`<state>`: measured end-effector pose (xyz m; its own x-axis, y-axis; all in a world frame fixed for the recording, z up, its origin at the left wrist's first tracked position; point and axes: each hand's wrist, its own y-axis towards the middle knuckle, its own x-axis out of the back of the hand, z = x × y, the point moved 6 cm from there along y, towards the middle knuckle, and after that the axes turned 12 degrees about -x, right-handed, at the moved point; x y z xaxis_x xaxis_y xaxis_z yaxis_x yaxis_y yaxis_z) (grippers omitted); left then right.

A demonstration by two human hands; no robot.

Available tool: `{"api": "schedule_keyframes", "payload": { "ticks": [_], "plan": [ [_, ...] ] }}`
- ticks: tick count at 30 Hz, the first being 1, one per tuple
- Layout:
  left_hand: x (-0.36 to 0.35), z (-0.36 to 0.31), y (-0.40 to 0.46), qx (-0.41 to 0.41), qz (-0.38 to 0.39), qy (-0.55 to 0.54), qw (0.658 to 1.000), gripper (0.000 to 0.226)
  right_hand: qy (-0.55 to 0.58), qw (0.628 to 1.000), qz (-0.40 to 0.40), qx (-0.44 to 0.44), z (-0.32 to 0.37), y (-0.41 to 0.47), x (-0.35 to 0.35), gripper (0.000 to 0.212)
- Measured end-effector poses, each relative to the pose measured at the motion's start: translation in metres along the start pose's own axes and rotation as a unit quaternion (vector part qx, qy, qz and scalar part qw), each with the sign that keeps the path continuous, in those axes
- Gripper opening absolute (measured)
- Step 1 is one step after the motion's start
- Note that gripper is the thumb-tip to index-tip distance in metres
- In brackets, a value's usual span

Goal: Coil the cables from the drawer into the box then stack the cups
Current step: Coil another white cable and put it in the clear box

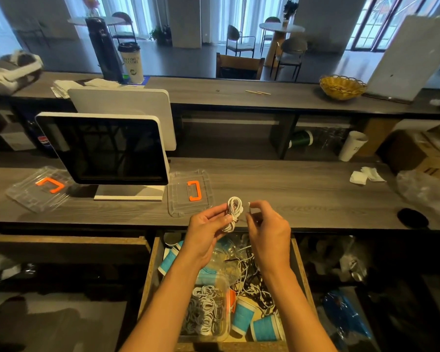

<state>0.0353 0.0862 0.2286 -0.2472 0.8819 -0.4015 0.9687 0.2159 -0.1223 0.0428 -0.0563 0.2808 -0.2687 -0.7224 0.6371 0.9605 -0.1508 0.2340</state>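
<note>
My left hand (205, 231) grips a coiled white cable (233, 212) above the counter's front edge. My right hand (266, 226) pinches the cable's loose white end just to the right of the coil. Below them the wooden drawer (150, 273) stands pulled out. It holds a tangle of white and black cables (252, 278), several blue paper cups (241, 317) lying about, and a clear plastic box (224, 283) with coiled white and grey cables (205, 309) inside.
Two clear lids with orange handles (188, 196) (40, 188) lie on the grey counter (302, 194), either side of a screen on a stand (107, 148). White tissues (365, 175) and a clear plastic bag (427, 191) sit at the right.
</note>
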Motion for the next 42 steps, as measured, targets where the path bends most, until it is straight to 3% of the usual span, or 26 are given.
{"api": "schedule_keyframes", "payload": {
  "ticks": [6, 13, 18, 23, 28, 32, 36, 42],
  "plan": [
    [0.000, -0.005, 0.000, -0.043, 0.018, 0.042, 0.998, 0.038, -0.064, 0.995, -0.021, 0.070, 0.010, -0.003, 0.000, 0.030],
    [-0.003, -0.006, 0.001, -0.097, 0.047, 0.112, 0.988, 0.040, -0.055, 0.995, -0.039, 0.072, 0.015, -0.007, 0.000, 0.017],
    [0.001, -0.009, -0.002, -0.090, 0.052, 0.118, 0.988, 0.037, 0.140, 0.983, 0.078, -0.093, -0.004, 0.002, 0.001, 0.011],
    [0.001, -0.012, -0.003, -0.108, 0.047, 0.116, 0.986, 0.038, 0.148, 0.965, 0.178, -0.125, -0.011, 0.004, -0.010, 0.019],
    [0.000, -0.009, -0.002, -0.119, 0.058, 0.132, 0.982, 0.039, 0.207, 0.944, 0.182, -0.180, -0.017, 0.003, -0.012, 0.016],
    [-0.004, -0.012, -0.002, -0.134, 0.091, 0.162, 0.973, 0.038, 0.327, 0.892, 0.188, -0.250, -0.020, 0.001, -0.014, 0.015],
    [0.000, -0.010, -0.003, -0.117, 0.098, 0.168, 0.974, 0.036, 0.394, 0.839, 0.247, -0.282, -0.022, -0.002, -0.022, 0.021],
    [0.003, -0.002, -0.005, -0.054, 0.089, 0.117, 0.988, 0.033, 0.360, 0.874, 0.212, -0.248, -0.028, -0.003, -0.025, 0.021]
  ]
}}
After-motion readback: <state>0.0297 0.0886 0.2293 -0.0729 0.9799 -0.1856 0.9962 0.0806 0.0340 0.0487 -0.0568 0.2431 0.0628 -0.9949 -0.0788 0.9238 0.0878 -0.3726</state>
